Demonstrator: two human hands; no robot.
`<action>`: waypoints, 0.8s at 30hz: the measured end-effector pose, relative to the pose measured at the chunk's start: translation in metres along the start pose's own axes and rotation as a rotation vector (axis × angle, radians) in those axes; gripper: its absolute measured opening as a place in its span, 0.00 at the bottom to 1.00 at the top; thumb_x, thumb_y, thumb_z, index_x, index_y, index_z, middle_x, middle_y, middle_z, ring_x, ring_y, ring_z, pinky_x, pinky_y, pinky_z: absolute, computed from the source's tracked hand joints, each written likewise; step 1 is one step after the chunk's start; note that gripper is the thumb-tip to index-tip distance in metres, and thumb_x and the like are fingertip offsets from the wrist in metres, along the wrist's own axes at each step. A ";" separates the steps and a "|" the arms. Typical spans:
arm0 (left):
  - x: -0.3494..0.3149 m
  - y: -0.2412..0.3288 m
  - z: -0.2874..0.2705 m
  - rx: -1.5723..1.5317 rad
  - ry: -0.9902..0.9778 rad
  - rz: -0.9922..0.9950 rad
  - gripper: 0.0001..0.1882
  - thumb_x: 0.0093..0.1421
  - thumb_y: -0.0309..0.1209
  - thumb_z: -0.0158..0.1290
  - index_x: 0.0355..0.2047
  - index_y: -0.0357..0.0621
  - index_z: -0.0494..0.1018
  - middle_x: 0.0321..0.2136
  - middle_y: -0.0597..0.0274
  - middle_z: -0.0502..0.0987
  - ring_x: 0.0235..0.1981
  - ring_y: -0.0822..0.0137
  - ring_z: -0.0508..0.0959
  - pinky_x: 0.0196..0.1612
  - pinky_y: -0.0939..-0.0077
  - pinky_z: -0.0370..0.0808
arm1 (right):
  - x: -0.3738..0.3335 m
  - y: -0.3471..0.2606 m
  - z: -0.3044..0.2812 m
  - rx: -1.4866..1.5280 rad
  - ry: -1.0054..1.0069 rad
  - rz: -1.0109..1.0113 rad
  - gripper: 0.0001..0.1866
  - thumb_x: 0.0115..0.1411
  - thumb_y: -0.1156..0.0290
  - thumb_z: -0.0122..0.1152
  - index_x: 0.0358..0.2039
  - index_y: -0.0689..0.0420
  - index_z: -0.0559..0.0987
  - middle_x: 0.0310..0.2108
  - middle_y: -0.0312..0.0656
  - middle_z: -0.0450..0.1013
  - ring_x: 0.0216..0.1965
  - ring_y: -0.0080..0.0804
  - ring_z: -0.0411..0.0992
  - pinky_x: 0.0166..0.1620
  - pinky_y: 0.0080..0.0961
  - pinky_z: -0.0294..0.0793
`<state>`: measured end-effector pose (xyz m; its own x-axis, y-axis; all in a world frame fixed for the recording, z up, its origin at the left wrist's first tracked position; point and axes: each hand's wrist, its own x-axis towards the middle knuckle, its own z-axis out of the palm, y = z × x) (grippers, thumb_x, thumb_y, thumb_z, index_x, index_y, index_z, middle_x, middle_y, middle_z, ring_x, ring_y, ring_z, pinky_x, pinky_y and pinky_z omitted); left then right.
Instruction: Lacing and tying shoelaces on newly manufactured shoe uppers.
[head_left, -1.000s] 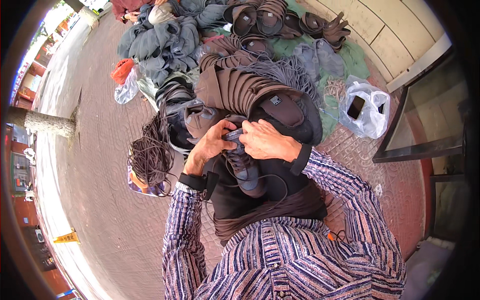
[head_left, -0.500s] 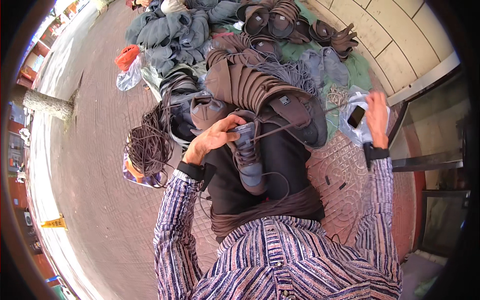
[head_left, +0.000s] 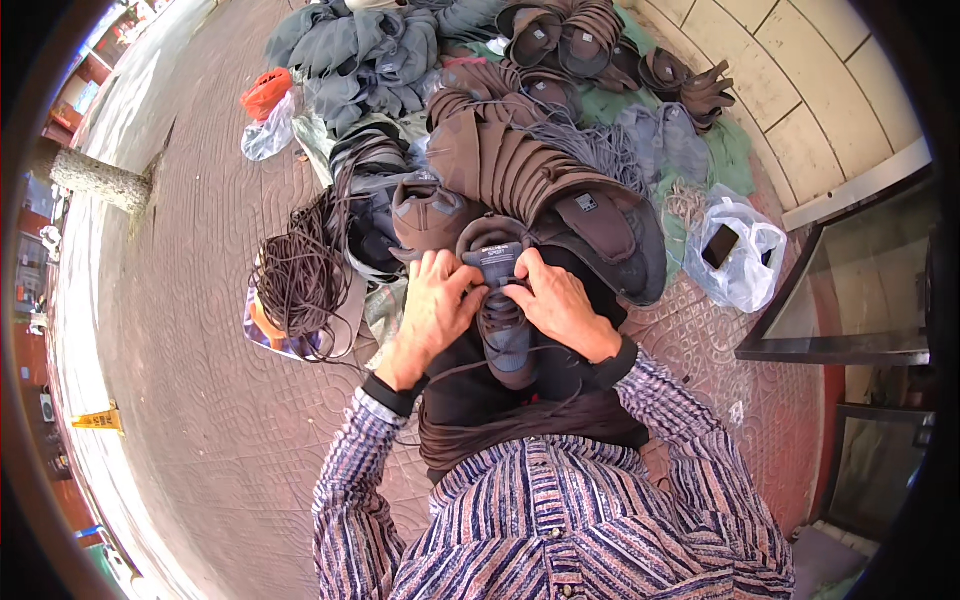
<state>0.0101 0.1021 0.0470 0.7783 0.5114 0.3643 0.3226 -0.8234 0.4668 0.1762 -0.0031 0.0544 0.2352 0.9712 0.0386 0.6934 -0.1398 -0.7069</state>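
Back from near the plastic bag [head_left: 748, 270], the right hand [head_left: 562, 305] pinches the shoe [head_left: 505, 340] opposite the left hand [head_left: 435, 305], also pinching, seemingly steadying it.

Brn/gry-blue shoe [head_left: 508, 343], navy-pink striped shirt [head_left: 540, 510], blk trousers [head_left: 462, 345], dk-brn cords [head_left: 300, 278], orange bag [head_left: 265, 93]

Blue-grey and brown shoe [head_left: 510, 347], lace [head_left: 501, 323] threaded, on lap [head_left: 452, 362], toe toward body [head_left: 545, 490].

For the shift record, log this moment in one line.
left hand: at shoe, left side | right hand: at shoe, right side | shoe: toe toward wearer's body
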 end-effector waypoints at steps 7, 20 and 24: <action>-0.014 0.015 0.009 0.005 -0.035 -0.194 0.08 0.51 0.27 0.56 0.31 0.43 0.70 0.18 0.59 0.73 0.24 0.58 0.73 0.32 0.67 0.63 | -0.002 -0.004 -0.009 0.041 -0.045 0.136 0.08 0.52 0.74 0.56 0.34 0.59 0.73 0.24 0.50 0.74 0.29 0.52 0.73 0.33 0.41 0.71; -0.011 0.014 0.030 -0.309 -0.024 -0.489 0.07 0.51 0.28 0.54 0.28 0.41 0.68 0.11 0.57 0.72 0.15 0.58 0.76 0.23 0.67 0.71 | 0.021 0.009 -0.035 0.565 -0.385 0.458 0.10 0.58 0.65 0.59 0.29 0.58 0.72 0.21 0.36 0.70 0.19 0.29 0.71 0.21 0.29 0.69; -0.016 0.027 0.034 -0.318 0.155 -0.514 0.07 0.53 0.28 0.53 0.31 0.41 0.69 0.13 0.56 0.72 0.16 0.56 0.74 0.23 0.65 0.70 | 0.015 0.011 -0.032 -0.372 0.070 -0.428 0.09 0.56 0.66 0.59 0.27 0.57 0.71 0.19 0.40 0.67 0.19 0.36 0.71 0.23 0.31 0.70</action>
<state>0.0246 0.0631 0.0266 0.4712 0.8722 0.1314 0.4399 -0.3615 0.8221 0.2089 0.0039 0.0699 -0.0832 0.9429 0.3224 0.9268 0.1921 -0.3226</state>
